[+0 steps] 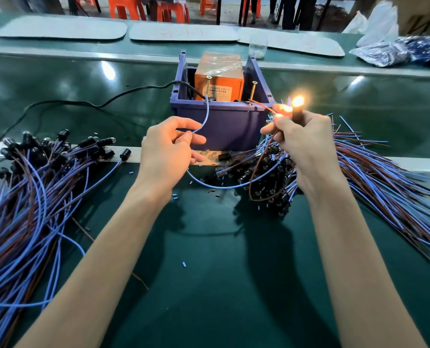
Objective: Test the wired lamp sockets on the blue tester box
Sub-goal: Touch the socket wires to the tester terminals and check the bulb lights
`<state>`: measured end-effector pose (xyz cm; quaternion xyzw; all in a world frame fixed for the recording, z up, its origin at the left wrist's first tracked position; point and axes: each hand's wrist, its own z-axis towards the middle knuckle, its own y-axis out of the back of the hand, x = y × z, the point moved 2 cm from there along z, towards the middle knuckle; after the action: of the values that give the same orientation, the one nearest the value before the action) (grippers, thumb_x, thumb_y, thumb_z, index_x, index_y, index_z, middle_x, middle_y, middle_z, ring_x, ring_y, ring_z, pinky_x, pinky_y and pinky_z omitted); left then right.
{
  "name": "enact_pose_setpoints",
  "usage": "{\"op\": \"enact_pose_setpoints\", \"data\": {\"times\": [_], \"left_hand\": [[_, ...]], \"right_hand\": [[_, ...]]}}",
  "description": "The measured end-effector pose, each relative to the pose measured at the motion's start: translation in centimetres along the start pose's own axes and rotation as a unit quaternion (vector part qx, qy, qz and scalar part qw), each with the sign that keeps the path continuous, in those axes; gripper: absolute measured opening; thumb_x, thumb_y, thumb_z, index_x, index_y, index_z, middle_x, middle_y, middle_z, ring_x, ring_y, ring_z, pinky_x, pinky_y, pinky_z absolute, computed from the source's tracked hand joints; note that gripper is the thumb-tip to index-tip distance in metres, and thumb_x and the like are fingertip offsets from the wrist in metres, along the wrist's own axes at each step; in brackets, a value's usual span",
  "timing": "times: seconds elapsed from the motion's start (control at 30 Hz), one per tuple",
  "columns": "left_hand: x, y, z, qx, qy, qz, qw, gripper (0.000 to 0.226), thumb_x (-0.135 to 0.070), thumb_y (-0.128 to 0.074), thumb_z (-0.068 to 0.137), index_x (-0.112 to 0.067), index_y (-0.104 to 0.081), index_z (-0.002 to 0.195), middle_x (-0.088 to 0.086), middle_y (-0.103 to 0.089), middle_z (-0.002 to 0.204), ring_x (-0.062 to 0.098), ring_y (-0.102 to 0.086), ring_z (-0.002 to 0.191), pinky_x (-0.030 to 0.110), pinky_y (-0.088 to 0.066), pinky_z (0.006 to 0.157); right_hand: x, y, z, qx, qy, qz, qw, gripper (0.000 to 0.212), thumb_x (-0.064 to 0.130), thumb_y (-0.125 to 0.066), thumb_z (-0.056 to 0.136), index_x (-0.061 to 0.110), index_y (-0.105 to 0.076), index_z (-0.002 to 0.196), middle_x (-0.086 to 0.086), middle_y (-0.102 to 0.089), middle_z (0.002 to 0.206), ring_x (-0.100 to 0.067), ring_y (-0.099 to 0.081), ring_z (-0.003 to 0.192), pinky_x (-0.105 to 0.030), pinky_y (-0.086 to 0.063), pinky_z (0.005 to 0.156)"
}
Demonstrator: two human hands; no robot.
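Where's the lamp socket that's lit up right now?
The lit socket is right of centre in the head view, gripped in the right hand, off the front right corner of the blue tester box, above a pile of sockets.

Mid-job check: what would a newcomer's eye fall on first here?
The lit lamp glows orange in the right hand, just right of the blue box. The left hand pinches a blue wire running up to the box's front rim. A left heap and a right heap of wired sockets flank them.
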<state>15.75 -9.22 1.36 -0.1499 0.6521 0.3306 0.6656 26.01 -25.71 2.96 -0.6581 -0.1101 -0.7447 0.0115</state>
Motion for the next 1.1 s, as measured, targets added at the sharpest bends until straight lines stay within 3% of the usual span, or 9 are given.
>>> {"op": "enact_pose_setpoints", "data": {"times": [0.33,0.53,0.73,0.93,1.1], "left_hand": [[0.01,0.03,0.10,-0.001,0.004,-0.016,1.000,0.035,0.002,-0.042,0.097,-0.025,-0.061,0.084,-0.003,-0.066,0.078,0.002,-0.059,0.043,0.010,-0.043,0.046],[0.07,-0.04,0.10,-0.002,0.009,-0.022,1.000,0.033,0.001,-0.043,0.097,-0.024,-0.061,0.085,-0.003,-0.066,0.077,0.002,-0.059,0.043,0.011,-0.043,0.046],[-0.01,-0.01,0.05,-0.004,0.007,-0.020,1.000,0.032,0.001,-0.043,0.097,-0.023,-0.062,0.086,-0.003,-0.066,0.077,0.002,-0.059,0.043,0.010,-0.043,0.046],[-0.02,-0.04,-0.06,-0.003,0.009,-0.017,1.000,0.032,0.001,-0.043,0.097,-0.023,-0.062,0.086,-0.003,-0.067,0.077,0.002,-0.059,0.043,0.010,-0.043,0.046],[-0.23,0.01,-0.15,0.004,0.004,-0.007,1.000,0.033,0.000,-0.043,0.098,-0.025,-0.060,0.086,-0.005,-0.066,0.078,0.002,-0.060,0.044,0.010,-0.044,0.047]], "right_hand": [[0.14,-0.02,0.06,-0.050,0.009,0.028,0.998,0.026,0.007,-0.052,0.093,0.026,-0.065,0.080,0.006,-0.068,0.059,-0.002,-0.051,0.053,-0.016,-0.039,0.057],[0.27,-0.53,-0.30,0.049,0.014,0.051,0.997,0.028,0.002,-0.049,0.094,0.021,-0.069,0.089,0.007,-0.066,0.056,-0.001,-0.047,0.049,-0.010,-0.035,0.046],[0.19,-0.24,-0.07,0.009,0.006,0.064,0.998,0.026,0.002,-0.049,0.094,0.020,-0.068,0.088,0.006,-0.067,0.055,0.000,-0.048,0.048,-0.011,-0.036,0.045],[0.06,-0.43,-0.24,0.050,0.008,0.054,0.997,0.027,0.003,-0.049,0.094,0.021,-0.070,0.092,0.005,-0.067,0.057,0.000,-0.048,0.050,-0.011,-0.036,0.046],[0.14,-0.42,-0.30,0.061,0.008,0.042,0.997,0.026,0.003,-0.051,0.093,0.021,-0.067,0.083,0.006,-0.065,0.056,-0.001,-0.046,0.049,-0.011,-0.035,0.045]]}}
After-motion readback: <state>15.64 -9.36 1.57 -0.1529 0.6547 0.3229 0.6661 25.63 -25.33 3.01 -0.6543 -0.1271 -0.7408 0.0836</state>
